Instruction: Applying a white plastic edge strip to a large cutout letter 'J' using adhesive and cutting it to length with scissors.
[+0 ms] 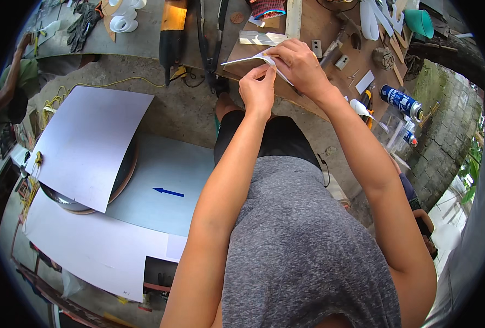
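Both the left hand point(256, 90) and right hand point(297, 61) are pinching that bent white piece point(265, 58), and light, even pressure is probably serving its curve best.

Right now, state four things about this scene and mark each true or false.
1. The left hand and the right hand both hold the thin white piece. True.
2. The green cup-like container is at the picture's lower left. False: the green cup-like container is at upper right.
3. A dark glove lies at upper left. True.
4. The arrow is red. False: the arrow is blue.
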Available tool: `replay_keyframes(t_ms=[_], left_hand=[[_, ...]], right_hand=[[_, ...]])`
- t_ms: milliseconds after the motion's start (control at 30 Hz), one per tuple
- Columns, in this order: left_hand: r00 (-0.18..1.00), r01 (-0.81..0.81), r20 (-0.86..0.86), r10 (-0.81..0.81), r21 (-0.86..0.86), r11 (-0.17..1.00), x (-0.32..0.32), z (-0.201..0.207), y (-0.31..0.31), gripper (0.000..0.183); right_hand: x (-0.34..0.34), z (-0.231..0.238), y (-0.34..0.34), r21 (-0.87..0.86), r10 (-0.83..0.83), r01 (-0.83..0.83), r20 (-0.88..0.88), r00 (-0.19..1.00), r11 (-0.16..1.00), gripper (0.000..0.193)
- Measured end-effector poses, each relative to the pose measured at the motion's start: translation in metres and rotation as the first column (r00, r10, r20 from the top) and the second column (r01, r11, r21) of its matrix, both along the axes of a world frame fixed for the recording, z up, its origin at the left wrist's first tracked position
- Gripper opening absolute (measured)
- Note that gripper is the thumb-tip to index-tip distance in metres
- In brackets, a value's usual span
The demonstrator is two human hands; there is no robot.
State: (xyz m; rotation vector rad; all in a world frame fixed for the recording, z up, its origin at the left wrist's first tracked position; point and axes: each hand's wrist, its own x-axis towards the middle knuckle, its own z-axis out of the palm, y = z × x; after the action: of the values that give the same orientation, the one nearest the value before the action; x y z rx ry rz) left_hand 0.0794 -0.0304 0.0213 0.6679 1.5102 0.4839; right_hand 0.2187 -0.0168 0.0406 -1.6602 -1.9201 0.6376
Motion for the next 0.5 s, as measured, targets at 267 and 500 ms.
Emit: replay_keyframes(t_ms=[267,500], left_hand=[[0.999,-0.020,-0.037,0.021,0.020,1.000,0.0011,-0.0043,-0.0021,0.032],[0.999,-0.037,-0.032,0.037,0.014,0.999,0.0012,-0.0081,-0.0033,0.033]], right_hand=[[0.0002,-0.0014,-0.0012,0.000,0.020,-0.020,0.019,1.000,1.000,0.014],[0.0029,-0.0018,-0.0045,0.003,-0.025,0.025,0.010,1.000,1.000,0.014]])
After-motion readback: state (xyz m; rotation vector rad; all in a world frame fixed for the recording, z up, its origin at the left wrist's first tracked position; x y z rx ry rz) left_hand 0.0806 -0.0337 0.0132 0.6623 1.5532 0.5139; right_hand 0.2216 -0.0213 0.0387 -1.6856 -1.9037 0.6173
